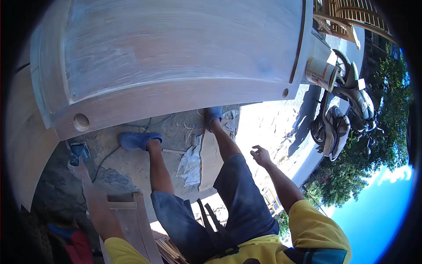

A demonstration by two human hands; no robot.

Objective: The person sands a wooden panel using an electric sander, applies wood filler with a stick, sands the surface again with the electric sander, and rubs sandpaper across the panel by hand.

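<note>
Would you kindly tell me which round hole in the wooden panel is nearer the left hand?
The larger-looking hole at the picture's left, near the left hand; the other hole is further right, near the labelled can.

the wooden panel point(189, 48) is pinkish brown, clouded with chalky white streaks, with a dark brown strip point(298, 44) along one edge. the power tool point(80, 150) is dusty blue-grey. the clogs point(133, 141) are plain blue, the shorts point(246, 198) dark grey-blue, the shirt point(316, 224) yellow with teal and navy parts. the can point(319, 72) is white with red-brown markings; leaves point(347, 174) are green, the sky point(369, 220) bright blue with white cloud point(392, 176).
</note>
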